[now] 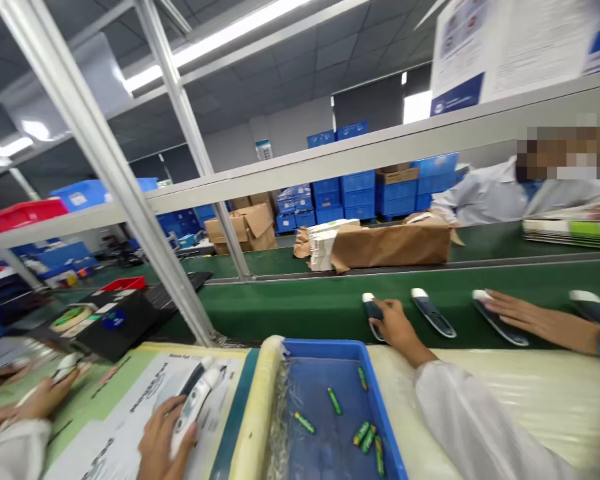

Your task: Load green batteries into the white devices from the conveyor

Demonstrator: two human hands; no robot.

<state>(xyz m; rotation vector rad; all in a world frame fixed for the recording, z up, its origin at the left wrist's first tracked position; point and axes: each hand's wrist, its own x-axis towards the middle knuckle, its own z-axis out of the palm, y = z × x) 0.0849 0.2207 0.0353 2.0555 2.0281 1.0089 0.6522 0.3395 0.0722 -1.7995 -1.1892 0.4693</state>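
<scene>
My left hand [163, 440] is wrapped round a white handheld device [195, 407] with buttons, above printed sheets at lower left. A dark part of another device [195, 377] shows just behind it. My right hand [397, 330], in a white sleeve, reaches onto the green conveyor, its fingers closed on a dark device with a white tip [369, 308]. Another such device [433, 313] lies to its right. Between my hands, a blue tray [325, 348] holds several green batteries [335, 401].
At right, another person's hand [545, 321] with a blue wristband touches a device [500, 320] on the belt [290, 307]. Other hands [45, 400] work at far left. A metal post [110, 167] stands left; a brown paper-wrapped stack [390, 247] lies beyond the belt.
</scene>
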